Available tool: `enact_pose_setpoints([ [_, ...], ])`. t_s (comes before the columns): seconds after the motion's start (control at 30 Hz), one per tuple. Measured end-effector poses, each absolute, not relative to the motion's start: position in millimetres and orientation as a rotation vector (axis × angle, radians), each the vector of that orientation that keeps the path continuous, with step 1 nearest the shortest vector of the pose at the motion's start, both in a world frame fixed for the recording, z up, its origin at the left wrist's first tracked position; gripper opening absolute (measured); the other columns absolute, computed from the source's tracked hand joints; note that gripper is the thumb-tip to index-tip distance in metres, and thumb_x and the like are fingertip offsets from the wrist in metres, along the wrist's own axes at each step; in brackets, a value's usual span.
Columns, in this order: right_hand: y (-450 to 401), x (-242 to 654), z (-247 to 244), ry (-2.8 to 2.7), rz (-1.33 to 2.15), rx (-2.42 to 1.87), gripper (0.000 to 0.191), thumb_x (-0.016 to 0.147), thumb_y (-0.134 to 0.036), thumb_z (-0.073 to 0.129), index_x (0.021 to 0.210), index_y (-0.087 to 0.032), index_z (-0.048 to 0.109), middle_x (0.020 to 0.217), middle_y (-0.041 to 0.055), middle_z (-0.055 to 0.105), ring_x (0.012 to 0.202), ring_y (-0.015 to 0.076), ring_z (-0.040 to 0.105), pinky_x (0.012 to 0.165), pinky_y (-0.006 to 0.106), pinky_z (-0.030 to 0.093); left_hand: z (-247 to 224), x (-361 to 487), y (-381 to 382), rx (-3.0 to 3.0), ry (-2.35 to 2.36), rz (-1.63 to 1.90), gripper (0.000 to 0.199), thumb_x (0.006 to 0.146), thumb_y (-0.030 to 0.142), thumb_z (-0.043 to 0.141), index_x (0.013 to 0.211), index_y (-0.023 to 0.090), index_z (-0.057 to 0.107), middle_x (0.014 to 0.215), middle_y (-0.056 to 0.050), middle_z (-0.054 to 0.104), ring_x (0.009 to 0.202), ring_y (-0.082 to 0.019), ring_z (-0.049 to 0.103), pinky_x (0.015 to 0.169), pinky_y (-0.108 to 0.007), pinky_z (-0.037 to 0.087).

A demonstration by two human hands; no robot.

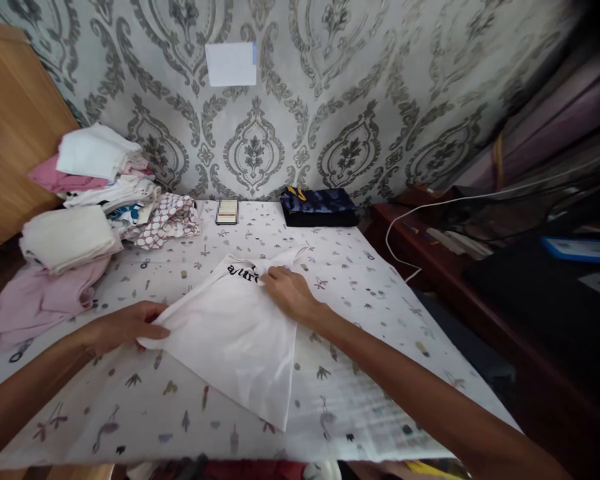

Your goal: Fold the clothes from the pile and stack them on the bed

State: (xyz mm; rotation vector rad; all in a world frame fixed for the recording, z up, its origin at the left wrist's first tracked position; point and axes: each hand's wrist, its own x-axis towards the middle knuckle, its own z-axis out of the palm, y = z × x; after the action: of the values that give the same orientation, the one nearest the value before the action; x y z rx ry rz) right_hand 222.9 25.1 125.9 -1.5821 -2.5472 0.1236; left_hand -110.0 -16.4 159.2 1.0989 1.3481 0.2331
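Note:
A white garment [230,327] with black lettering near its upper edge lies partly folded on the patterned white sheet, one corner pointing toward me. My left hand [130,325] pinches its left corner between thumb and fingers. Near the lettering, my right hand [291,293] has its fingers closed on the cloth and hides part of the letters.
Folded and loose clothes [165,220] are piled at the left beside a wooden panel [20,133]. Along the wall lie a small card-like box [227,212] and dark folded clothes [320,208]. A dark red desk [460,293] with a white cable [450,200] stands at the right.

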Motion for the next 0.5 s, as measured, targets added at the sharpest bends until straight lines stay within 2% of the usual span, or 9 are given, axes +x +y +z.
enact_pose_setpoints([
  [0.1, 41.3, 240.8, 126.6, -2.114, 0.279, -1.588, 0.016, 0.093, -0.016, 0.051, 0.088, -0.02, 0.066, 0.094, 0.008, 0.07, 0.086, 0.0221, 0.065, 0.075, 0.032, 0.049, 170.5, -118.3, -12.8, 1.12, 1.364, 0.423, 0.039, 0.052, 0.041, 0.086, 0.085, 0.024, 0.074, 0.083, -0.003, 0.074, 0.081, -0.026, 0.07, 0.068, -0.031, 0.059],
  [0.17, 46.0, 263.1, 137.5, -1.733, 0.427, -1.498, 0.014, 0.092, -0.024, 0.055, 0.08, -0.021, 0.061, 0.075, 0.0028, 0.065, 0.067, 0.0178, 0.063, 0.061, 0.029, 0.047, 182.6, -121.6, -8.2, 1.147, 1.394, 0.577, 0.041, 0.049, 0.04, 0.088, 0.083, 0.024, 0.071, 0.086, -0.003, 0.075, 0.089, -0.029, 0.07, 0.076, -0.035, 0.06],
  [0.27, 37.0, 295.5, 171.5, -1.301, 0.559, -1.252, 0.018, 0.088, -0.036, 0.063, 0.078, -0.021, 0.058, 0.057, -0.0048, 0.054, 0.044, 0.0116, 0.051, 0.044, 0.024, 0.036, 205.6, -120.2, -2.7, 1.152, 1.437, 0.843, 0.048, 0.045, 0.039, 0.09, 0.083, 0.026, 0.065, 0.088, 0.001, 0.075, 0.086, -0.026, 0.069, 0.07, -0.032, 0.06],
  [0.37, 8.6, 311.6, 216.8, -1.156, 0.448, -1.026, 0.024, 0.079, -0.039, 0.074, 0.075, -0.02, 0.059, 0.055, -0.0067, 0.053, 0.04, 0.0084, 0.047, 0.04, 0.023, 0.033, 227.4, -117.6, -3.1, 1.191, 1.423, 1.098, 0.05, 0.046, 0.039, 0.091, 0.085, 0.028, 0.062, 0.085, 0.007, 0.074, 0.088, -0.025, 0.069, 0.064, -0.029, 0.059],
  [0.43, -13.9, 313.1, 244.8, -1.14, 0.31, -0.933, 0.023, 0.076, -0.036, 0.078, 0.072, -0.021, 0.061, 0.054, -0.0067, 0.053, 0.038, 0.008, 0.046, 0.038, 0.023, 0.032, 238.7, -120.9, -6.2, 1.26, 1.41, 1.261, 0.05, 0.052, 0.043, 0.089, 0.095, 0.034, 0.064, 0.086, 0.01, 0.074, 0.096, -0.028, 0.07, 0.065, -0.031, 0.06],
  [0.5, -31.8, 311.5, 267.0, -1.135, 0.182, -0.863, 0.022, 0.076, -0.032, 0.079, 0.068, -0.022, 0.061, 0.051, -0.0065, 0.05, 0.037, 0.0085, 0.043, 0.036, 0.024, 0.03, 248.1, -128.2, -9.6, 1.303, 1.438, 1.324, 0.059, 0.062, 0.054, 0.082, 0.116, 0.045, 0.062, 0.086, 0.011, 0.075, 0.101, -0.031, 0.07, 0.064, -0.036, 0.062],
])
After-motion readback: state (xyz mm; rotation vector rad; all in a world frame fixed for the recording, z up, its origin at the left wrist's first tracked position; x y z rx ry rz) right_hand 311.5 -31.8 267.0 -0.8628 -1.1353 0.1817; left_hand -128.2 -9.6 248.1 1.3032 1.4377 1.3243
